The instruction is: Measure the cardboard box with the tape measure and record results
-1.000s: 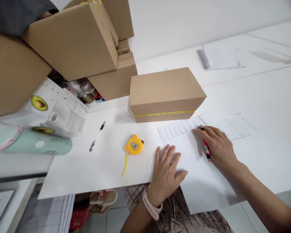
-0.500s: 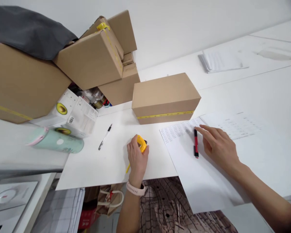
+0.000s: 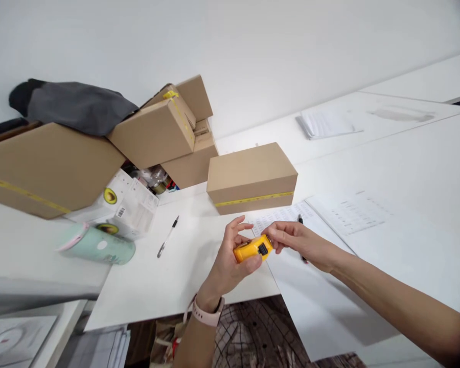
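The left hand (image 3: 227, 260) clasps the yellow tape measure (image 3: 248, 250) while the right hand (image 3: 301, 241) pinches its end. A slack left grip could drop it; lowering the right hand could knock the red-and-black pen (image 3: 300, 220) beneath.

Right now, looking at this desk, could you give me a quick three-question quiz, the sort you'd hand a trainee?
1. True or false: the left hand holds the yellow tape measure while the right hand touches one end of it.
2. What colour is the tape strip along the front of the cardboard box that stands just beyond the hands?
A) red
B) yellow
C) blue
3. Fill in: the pink wristband is worn on the ____ wrist.

Key: 1 true; 2 B; 3 left.
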